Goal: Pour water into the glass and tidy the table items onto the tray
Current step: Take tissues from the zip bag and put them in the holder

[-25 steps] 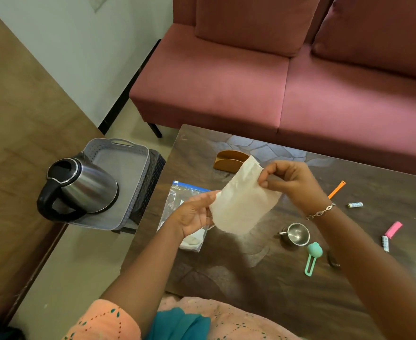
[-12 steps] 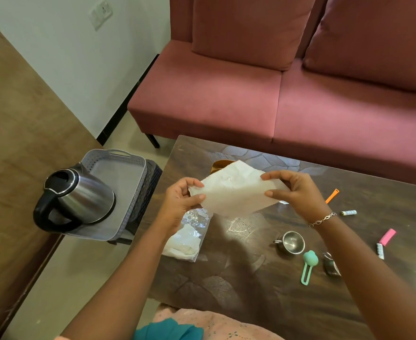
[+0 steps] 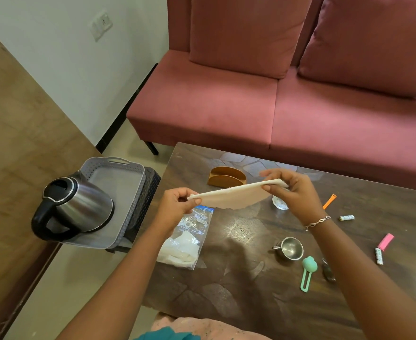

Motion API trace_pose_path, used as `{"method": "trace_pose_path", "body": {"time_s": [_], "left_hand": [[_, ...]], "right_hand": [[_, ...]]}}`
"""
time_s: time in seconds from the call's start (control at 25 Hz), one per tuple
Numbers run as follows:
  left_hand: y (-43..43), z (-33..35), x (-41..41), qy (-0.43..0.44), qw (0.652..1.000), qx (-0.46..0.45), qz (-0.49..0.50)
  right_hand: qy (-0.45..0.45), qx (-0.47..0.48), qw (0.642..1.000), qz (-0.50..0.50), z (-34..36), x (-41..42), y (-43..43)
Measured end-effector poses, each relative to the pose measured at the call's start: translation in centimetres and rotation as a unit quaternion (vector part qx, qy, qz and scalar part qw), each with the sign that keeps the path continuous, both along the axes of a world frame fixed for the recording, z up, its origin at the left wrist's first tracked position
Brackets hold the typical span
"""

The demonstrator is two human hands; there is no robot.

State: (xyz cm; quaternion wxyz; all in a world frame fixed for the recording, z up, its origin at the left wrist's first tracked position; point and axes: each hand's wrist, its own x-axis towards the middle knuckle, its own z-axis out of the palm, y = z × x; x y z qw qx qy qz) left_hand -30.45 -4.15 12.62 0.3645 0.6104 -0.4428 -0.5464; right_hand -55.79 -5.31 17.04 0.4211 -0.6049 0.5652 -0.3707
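Head: napkin (image 3: 231, 196) edgewise above table (image 3: 239, 293)

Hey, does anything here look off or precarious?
The grey tray sits off-centre on the black stool, and the kettle stands at its near end, handle past the rim; it might tip. No spill shows.

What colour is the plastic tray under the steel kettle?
The perforated plastic tray is light grey; the head view shows it best.

white napkin (image 3: 231, 197), grey tray (image 3: 118, 177), pink sofa (image 3: 251, 106)
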Motion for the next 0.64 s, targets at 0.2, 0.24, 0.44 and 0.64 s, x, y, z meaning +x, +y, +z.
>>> {"method": "trace_pose_path", "body": {"time_s": [0.2, 0.24, 0.44, 0.64], "left_hand": [[0.0, 1.5, -1.7, -0.142, 0.982, -0.078, -0.101], [-0.1, 2.2, -2.5, -0.135, 0.979, -0.102, -0.114], [-0.2, 3.7, -5.3, -0.030, 0.980, -0.138, -0.143], [-0.1, 3.6, -5.1, 0.150, 0.987, -0.033, -0.046]], "right_hand": [[0.134, -0.053, 0.986, 0.081, 2.0, 1.5, -0.8], [0.157, -0.062, 0.981, 0.098, 2.5, 1.8, -1.0], [0.192, -0.092, 0.967, 0.139, 4.4, 3.2, -1.6], [-0.087, 0.031, 0.994, 0.065, 3.5, 2.5, -2.3]]}}
